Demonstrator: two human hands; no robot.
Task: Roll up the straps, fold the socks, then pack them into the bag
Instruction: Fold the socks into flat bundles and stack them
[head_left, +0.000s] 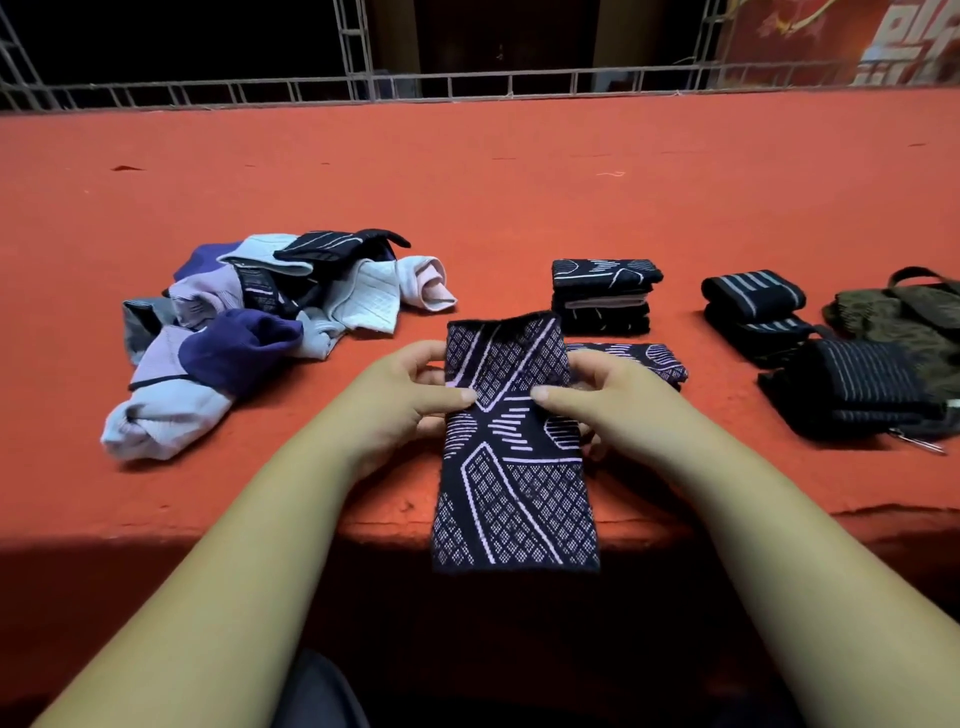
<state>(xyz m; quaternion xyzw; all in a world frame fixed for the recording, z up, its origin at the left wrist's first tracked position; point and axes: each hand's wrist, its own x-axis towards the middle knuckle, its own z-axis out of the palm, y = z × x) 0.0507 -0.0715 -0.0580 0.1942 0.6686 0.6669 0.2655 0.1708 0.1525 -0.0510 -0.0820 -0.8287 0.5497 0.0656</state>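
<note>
The patterned sock (514, 457), dark with lilac lines and diamond mesh, is stretched flat between the two hands at the near edge of the red worktop (519, 182). The left hand (410, 395) pinches its left edge and the right hand (587, 397) pinches its right edge, thumbs on top near the middle and fingers curled underneath. The sock's far end points up the worktop and its near end hangs past the front edge, toward the person.

Left of the hands lies a loose pile of socks (249, 338) in white, lilac, purple and black, tangled over one another. Just behind the right hand, and partly hidden by it, lies another patterned piece (649, 361), flat on the worktop. Beyond that stands a folded stack (602, 299) of dark patterned socks. Further right are the rolled straps (753, 299), black with pale stripes, a smaller pair behind and a bigger bundle (852, 389) in front. The olive bag (904, 317) slumps at the far right, touching the straps, with a metal clip (919, 444) by its near corner. A metal railing (467, 85) runs along the back
</note>
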